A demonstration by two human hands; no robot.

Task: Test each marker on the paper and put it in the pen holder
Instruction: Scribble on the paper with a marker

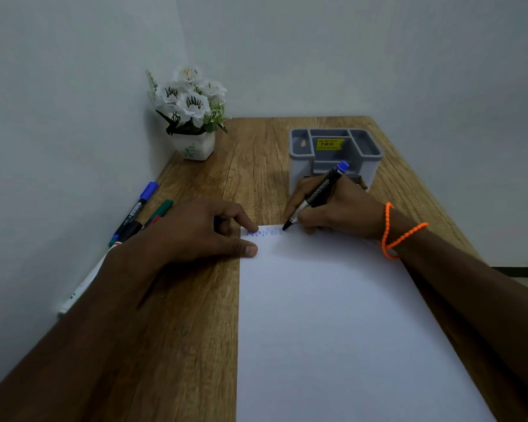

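Observation:
A white sheet of paper (pixel 333 324) lies on the wooden table (pixel 195 315). My right hand (pixel 339 211) grips a black marker with a blue end (pixel 320 190), its tip touching the paper's top edge beside a blue zigzag line (pixel 264 232). My left hand (pixel 201 229) presses on the paper's top left corner with curled fingers; something blue shows under its fingers, and I cannot tell what it is. A grey pen holder (pixel 336 153) with several compartments stands just behind my right hand. More markers lie at the table's left edge: a blue-capped one (pixel 136 208), a green-capped one (pixel 160 210), a white one (pixel 83 284).
A white pot of white artificial flowers (pixel 192 117) stands in the back left corner against the walls. The table's left side meets the wall; its right edge drops off past my right forearm. An orange beaded band (pixel 400 236) circles my right wrist.

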